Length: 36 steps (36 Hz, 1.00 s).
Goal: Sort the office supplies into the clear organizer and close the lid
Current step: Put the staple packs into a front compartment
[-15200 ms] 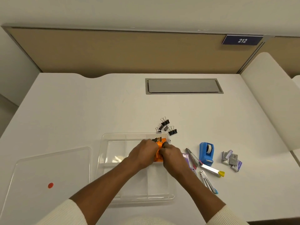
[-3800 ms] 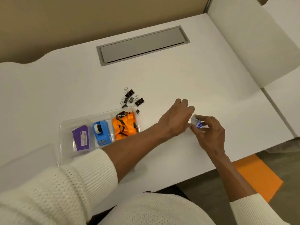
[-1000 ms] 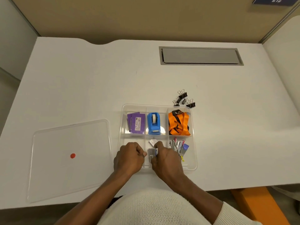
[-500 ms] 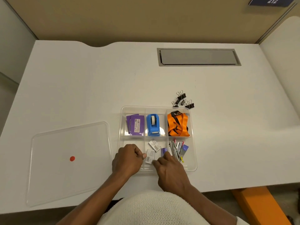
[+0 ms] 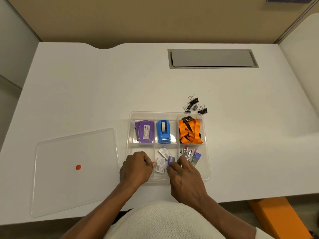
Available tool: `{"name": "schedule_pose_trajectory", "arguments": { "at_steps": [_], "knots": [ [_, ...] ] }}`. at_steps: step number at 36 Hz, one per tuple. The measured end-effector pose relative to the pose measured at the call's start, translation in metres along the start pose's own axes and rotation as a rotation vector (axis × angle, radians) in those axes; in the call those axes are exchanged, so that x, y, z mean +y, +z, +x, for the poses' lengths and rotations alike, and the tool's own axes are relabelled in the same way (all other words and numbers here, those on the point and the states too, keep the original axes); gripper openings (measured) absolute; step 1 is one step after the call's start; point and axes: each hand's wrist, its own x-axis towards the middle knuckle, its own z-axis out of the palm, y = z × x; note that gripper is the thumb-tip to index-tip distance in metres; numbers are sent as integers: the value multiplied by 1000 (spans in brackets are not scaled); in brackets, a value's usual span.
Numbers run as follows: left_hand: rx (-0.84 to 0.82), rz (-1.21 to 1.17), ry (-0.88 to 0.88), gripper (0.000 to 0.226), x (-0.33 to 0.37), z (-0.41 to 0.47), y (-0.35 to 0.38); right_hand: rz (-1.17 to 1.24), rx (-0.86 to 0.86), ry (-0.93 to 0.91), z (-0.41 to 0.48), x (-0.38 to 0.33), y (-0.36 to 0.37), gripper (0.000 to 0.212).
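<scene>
The clear organizer (image 5: 206, 163) sits near the desk's front edge. Its back row holds purple cards (image 5: 145, 131), a blue tape dispenser (image 5: 163, 131) and an orange lanyard (image 5: 189, 131). The front right compartment holds staple strips (image 5: 190, 155). Small staple boxes (image 5: 162, 160) lie in the front middle compartment. My right hand (image 5: 185, 178) pinches a small blue-purple staple box (image 5: 171, 159) there between thumb and fingers. My left hand (image 5: 136, 169) is curled in a fist over the front left compartment, its thumb beside a white box. Black binder clips (image 5: 195, 105) lie on the desk behind the organizer.
The clear lid (image 5: 76, 169) with a red dot lies flat on the desk to the left of the organizer. A grey cable hatch (image 5: 212, 58) is set in the desk at the back. A tan partition stands behind, and a white divider stands on the right.
Since a second ago my right hand has laid small boxes down in the front middle compartment and slid slightly right. My left hand has stayed put.
</scene>
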Motion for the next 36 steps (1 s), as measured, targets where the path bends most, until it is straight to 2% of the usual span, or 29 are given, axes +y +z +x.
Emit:
{"name": "schedule_pose_trajectory", "arguments": {
  "at_steps": [4,7,11,17,20,23,26,31,33,36],
  "knots": [
    [-8,-6,-9,25,0,-1,-1,71,-30,-29,4,-5,5,23],
    [-6,-12,-14,26,-1,-1,-3,121,29,-6,4,-4,1,26],
    [-7,-3,-10,26,0,-2,-3,57,45,14,3,2,-2,28],
    [28,91,36,22,8,-3,-5,-30,-13,-53,8,9,7,26],
    [25,205,67,21,15,-5,-7,26,-1,-71,12,16,0,30],
    [13,344,107,26,22,-8,-8,128,107,-17,18,29,-19,28],
    [24,458,146,38,30,-10,-8,253,228,62,31,51,-37,13],
    [64,499,216,55,57,-6,-11,438,392,282,56,108,-57,12],
    [93,508,265,52,75,2,-17,440,468,354,67,134,-65,14],
    [158,473,395,37,104,20,-28,413,489,443,82,173,-69,23]
  ]
}}
